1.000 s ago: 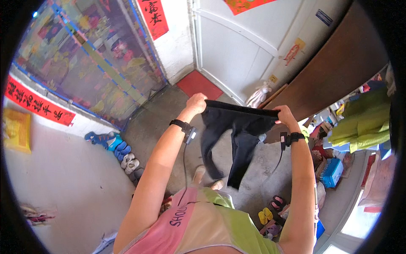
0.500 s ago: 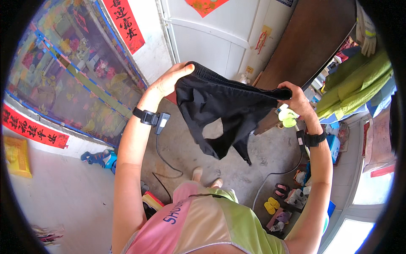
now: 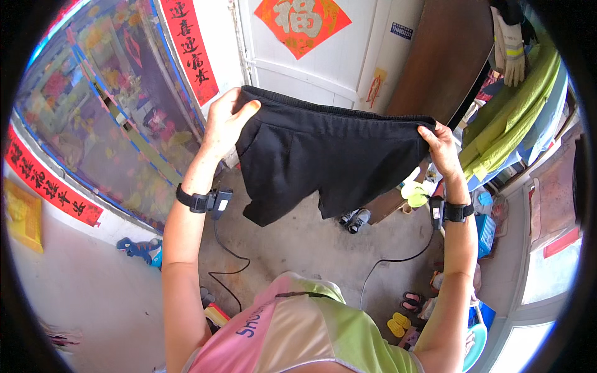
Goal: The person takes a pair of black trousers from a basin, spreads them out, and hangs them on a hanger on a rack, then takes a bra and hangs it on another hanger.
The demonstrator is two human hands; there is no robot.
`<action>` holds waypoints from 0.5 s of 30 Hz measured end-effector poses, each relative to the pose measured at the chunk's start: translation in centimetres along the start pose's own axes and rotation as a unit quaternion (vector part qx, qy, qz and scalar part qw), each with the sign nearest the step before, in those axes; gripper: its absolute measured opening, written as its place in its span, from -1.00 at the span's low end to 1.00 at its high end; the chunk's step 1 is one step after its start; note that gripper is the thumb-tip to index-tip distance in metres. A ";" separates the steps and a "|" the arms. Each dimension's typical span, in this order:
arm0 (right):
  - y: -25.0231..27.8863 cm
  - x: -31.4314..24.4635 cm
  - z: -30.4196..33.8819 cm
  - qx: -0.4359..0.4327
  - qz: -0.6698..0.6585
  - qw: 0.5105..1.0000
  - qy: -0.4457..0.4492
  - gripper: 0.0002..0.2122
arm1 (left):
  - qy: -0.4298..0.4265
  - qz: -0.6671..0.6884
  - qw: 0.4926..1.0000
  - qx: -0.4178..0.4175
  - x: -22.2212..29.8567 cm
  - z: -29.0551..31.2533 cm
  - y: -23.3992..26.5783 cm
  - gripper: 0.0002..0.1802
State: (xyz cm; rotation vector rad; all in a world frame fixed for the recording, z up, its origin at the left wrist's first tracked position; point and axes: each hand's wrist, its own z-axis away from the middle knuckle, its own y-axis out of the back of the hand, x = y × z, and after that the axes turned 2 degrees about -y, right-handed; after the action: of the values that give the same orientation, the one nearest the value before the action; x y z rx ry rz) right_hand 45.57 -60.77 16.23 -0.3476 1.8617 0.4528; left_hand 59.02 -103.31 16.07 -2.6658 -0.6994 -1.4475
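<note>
A pair of black shorts (image 3: pixel 336 149) with an elastic waistband hangs spread between my two hands, legs downward. At the left end of the waistband, my left hand (image 3: pixel 227 121) is closed on the cloth with its thumb on the front. My right hand (image 3: pixel 443 148) pinches the other end, the thumb showing in front and the fingers behind mostly hidden. Each wrist wears a black strap with a small device and a cable. Both arms are stretched forward over the concrete floor.
A patterned curtain (image 3: pixel 106 118) covers a doorway at left, and a white door (image 3: pixel 267 37) stands ahead. At right are a brown board (image 3: pixel 429 68), hanging green clothes (image 3: pixel 516 118) and gloves (image 3: pixel 511 53). Grey shoes (image 3: pixel 356 220) and yellow slippers (image 3: pixel 398 324) lie on the floor.
The shorts have gone from folded and twisted to spread flat, waistband stretched and both legs hanging. My hands have moved slightly apart. The view has tilted up, showing more of the door.
</note>
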 end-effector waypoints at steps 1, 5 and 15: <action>-0.5 -0.4 0.0 0.005 -0.020 1.000 0.011 -0.87 | 0.002 -0.013 1.000 0.005 0.3 -0.2 0.6 -0.77; -1.9 -1.5 -0.6 -0.027 -0.103 0.994 0.033 -0.86 | -0.034 -0.040 0.997 0.051 0.8 -0.4 2.1 -0.78; -10.4 -4.6 1.5 0.069 0.382 0.899 0.201 -0.75 | -0.171 -0.135 0.967 0.133 5.2 2.1 -3.1 -0.76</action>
State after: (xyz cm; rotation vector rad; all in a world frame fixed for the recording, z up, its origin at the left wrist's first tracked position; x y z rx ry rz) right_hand 53.02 -69.13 18.69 0.4543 2.3926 0.8118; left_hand 61.83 -98.07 18.44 -2.7026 -1.2278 -0.8505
